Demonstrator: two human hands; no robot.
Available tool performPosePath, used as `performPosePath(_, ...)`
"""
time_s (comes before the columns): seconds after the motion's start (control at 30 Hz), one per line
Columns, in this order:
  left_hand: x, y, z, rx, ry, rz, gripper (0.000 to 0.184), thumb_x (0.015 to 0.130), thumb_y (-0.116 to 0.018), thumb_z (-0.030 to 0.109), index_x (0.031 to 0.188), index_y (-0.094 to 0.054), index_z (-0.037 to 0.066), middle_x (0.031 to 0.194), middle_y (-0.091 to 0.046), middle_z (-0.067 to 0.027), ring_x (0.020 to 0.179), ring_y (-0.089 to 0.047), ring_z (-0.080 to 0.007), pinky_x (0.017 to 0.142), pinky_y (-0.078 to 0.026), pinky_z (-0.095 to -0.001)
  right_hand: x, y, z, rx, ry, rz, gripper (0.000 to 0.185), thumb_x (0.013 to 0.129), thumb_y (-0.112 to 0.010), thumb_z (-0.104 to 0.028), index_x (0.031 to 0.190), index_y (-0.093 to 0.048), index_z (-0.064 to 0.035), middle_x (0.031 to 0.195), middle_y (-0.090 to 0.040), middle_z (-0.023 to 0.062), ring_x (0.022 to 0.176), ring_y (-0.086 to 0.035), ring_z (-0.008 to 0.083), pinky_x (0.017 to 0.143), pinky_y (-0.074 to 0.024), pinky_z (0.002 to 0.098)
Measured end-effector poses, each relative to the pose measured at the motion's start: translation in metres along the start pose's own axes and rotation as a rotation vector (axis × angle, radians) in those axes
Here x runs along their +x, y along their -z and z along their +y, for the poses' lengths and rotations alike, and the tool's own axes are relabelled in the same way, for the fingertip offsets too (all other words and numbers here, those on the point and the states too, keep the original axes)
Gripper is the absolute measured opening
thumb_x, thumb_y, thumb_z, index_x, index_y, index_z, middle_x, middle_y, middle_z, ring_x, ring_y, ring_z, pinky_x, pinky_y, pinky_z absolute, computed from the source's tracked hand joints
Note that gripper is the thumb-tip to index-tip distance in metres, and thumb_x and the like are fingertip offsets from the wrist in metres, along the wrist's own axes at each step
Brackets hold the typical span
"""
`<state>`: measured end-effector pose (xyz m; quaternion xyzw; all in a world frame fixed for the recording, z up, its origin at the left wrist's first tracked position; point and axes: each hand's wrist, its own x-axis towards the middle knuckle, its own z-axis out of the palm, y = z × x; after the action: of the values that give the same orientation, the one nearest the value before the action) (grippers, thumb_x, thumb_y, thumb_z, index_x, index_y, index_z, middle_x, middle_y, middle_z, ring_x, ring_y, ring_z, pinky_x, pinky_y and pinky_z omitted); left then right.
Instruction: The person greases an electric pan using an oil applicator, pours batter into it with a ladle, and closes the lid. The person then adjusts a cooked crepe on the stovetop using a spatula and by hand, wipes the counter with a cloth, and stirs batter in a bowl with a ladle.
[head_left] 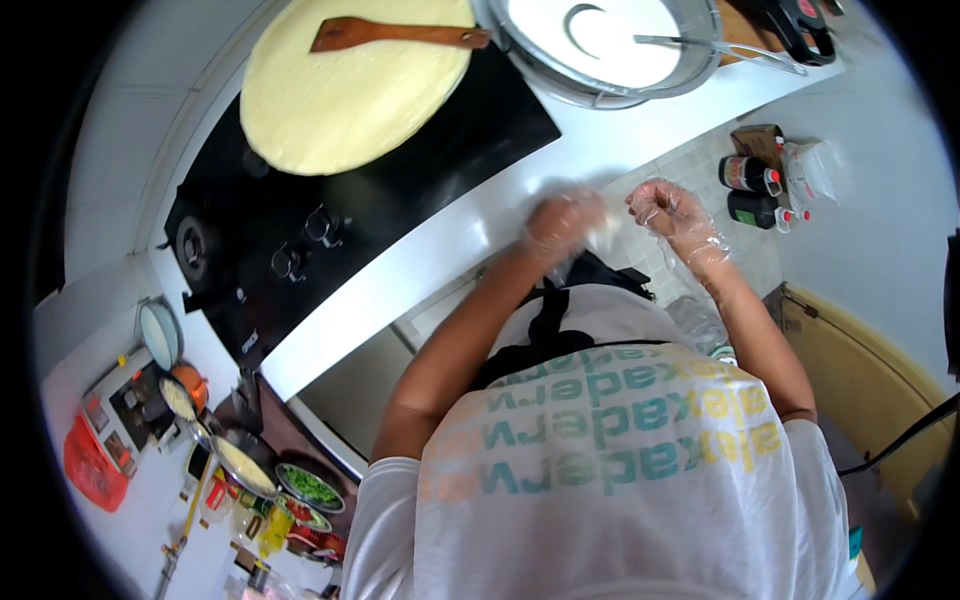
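Both hands wear clear plastic gloves and are over the front edge of the white counter [350,313]. My left hand [565,225] is blurred by motion, with a small whitish thing [604,232] at its fingertips that I cannot make out. Apart from it on the right, my right hand [672,212] has its fingers curled together; what they hold, if anything, is too small to tell. Beyond the hands, a large pale round sheet [350,105] lies over the black stove, with a wooden spatula [390,34] on top. A metal bowl [703,62] of white liquid holds a whisk [690,42].
The black stove [400,200] has two knobs at its front. Bowls of chopped greens [310,486] and other food stand at the lower left, near a red bag [92,465]. Dark bottles [745,174] stand on the floor at right, beyond a yellowish door [860,370].
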<state>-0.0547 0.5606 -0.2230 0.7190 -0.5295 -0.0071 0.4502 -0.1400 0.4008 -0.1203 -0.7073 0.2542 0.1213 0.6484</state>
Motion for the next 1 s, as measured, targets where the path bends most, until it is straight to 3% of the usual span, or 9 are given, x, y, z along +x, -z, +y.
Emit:
performPosePath(0.03,-0.004,0.011,-0.01,0.095,-0.079,0.278,0.012,0.08,-0.05,0.011,0.081,-0.059,0.002,0.077,-0.059,-0.0133,0.073,-0.057,-0.0257,0.069,-0.047,-0.0349,0.002,-0.004,0.001,-0.026,-0.006,-0.004,0.013,0.083,-0.056,-0.015,0.087,-0.056,-0.0034,0.078,-0.053,-0.0023,0.074,-0.046,0.006,0.07,-0.0397,0.0208)
performPosePath(0.13,-0.016,0.017,-0.042,0.3,0.706,-0.031,0.014,0.079,-0.049,0.01,0.092,-0.054,0.007,0.088,-0.055,-0.0076,0.084,-0.053,-0.0238,0.073,-0.045,-0.0315,0.007,-0.021,-0.003,-0.081,0.003,-0.073,0.012,0.084,-0.055,-0.016,0.086,-0.056,-0.004,0.079,-0.052,-0.003,0.074,-0.045,0.0057,0.07,-0.0391,0.0203)
performPosePath(0.23,-0.032,0.024,-0.021,0.659,0.337,-0.135,0.018,0.078,-0.051,0.01,0.094,-0.058,0.007,0.095,-0.056,-0.0067,0.089,-0.053,-0.0229,0.075,-0.047,-0.0297,0.004,-0.044,-0.014,-0.105,-0.022,-0.145,0.014,0.084,-0.056,-0.018,0.086,-0.056,-0.004,0.079,-0.052,-0.0028,0.075,-0.045,0.0058,0.071,-0.0387,0.0201)
performPosePath(0.43,-0.152,0.079,-0.013,0.806,0.471,0.146,0.02,0.078,-0.053,0.009,0.097,-0.058,0.007,0.093,-0.057,-0.0075,0.09,-0.053,-0.0228,0.076,-0.048,-0.0322,0.003,-0.081,-0.023,-0.22,-0.018,-0.25,0.018,0.083,-0.057,-0.022,0.086,-0.057,-0.0038,0.079,-0.054,-0.0002,0.074,-0.047,0.0075,0.073,-0.0394,0.0213)
performPosePath(0.57,-0.274,0.158,0.002,0.911,0.853,0.273,0.019,0.081,-0.052,0.009,0.099,-0.057,0.004,0.088,-0.056,-0.0114,0.082,-0.054,-0.0257,0.073,-0.046,-0.0365,-0.001,-0.11,-0.022,-0.287,0.01,-0.313,0.018,0.084,-0.056,-0.021,0.085,-0.057,-0.0037,0.077,-0.055,-0.0001,0.072,-0.048,0.0081,0.071,-0.04,0.0223)
performPosePath(0.63,-0.332,0.184,0.018,0.682,1.173,0.658,0.018,0.083,-0.049,0.011,0.096,-0.058,0.002,0.088,-0.056,-0.0131,0.084,-0.053,-0.0268,0.074,-0.044,-0.0369,-0.005,-0.124,-0.022,-0.318,0.013,-0.341,0.018,0.084,-0.055,-0.021,0.084,-0.057,-0.0036,0.076,-0.054,0.0,0.071,-0.048,0.008,0.07,-0.04,0.0224)
performPosePath(0.7,-0.383,0.213,0.042,1.15,1.206,0.528,0.013,0.081,-0.05,0.006,0.083,-0.063,0.003,0.078,-0.058,-0.0148,0.071,-0.056,-0.0256,0.063,-0.045,-0.0349,-0.01,-0.135,-0.025,-0.372,0.042,-0.364,0.018,0.084,-0.055,-0.022,0.084,-0.057,-0.0037,0.076,-0.054,0.0001,0.071,-0.047,0.0082,0.07,-0.0398,0.0224)
performPosePath(0.83,-0.415,0.255,0.082,0.004,1.284,1.535,0.021,0.083,-0.049,0.021,0.083,-0.059,0.002,0.057,-0.047,-0.006,0.05,-0.047,-0.0187,0.046,-0.039,-0.0314,-0.013,-0.155,-0.028,-0.431,0.076,-0.396,0.019,0.083,-0.055,-0.023,0.083,-0.057,-0.0039,0.075,-0.054,0.0004,0.071,-0.048,0.0088,0.071,-0.0396,0.0223)
performPosePath(1.0,-0.406,0.265,0.072,0.261,1.234,1.384,0.018,0.082,-0.05,0.02,0.081,-0.055,0.003,0.061,-0.048,-0.0046,0.05,-0.047,-0.0154,0.04,-0.037,-0.0291,-0.029,-0.181,-0.039,-0.523,0.131,-0.423,0.019,0.084,-0.054,-0.024,0.083,-0.057,-0.0049,0.076,-0.054,0.0005,0.072,-0.049,0.0105,0.072,-0.0401,0.0239)
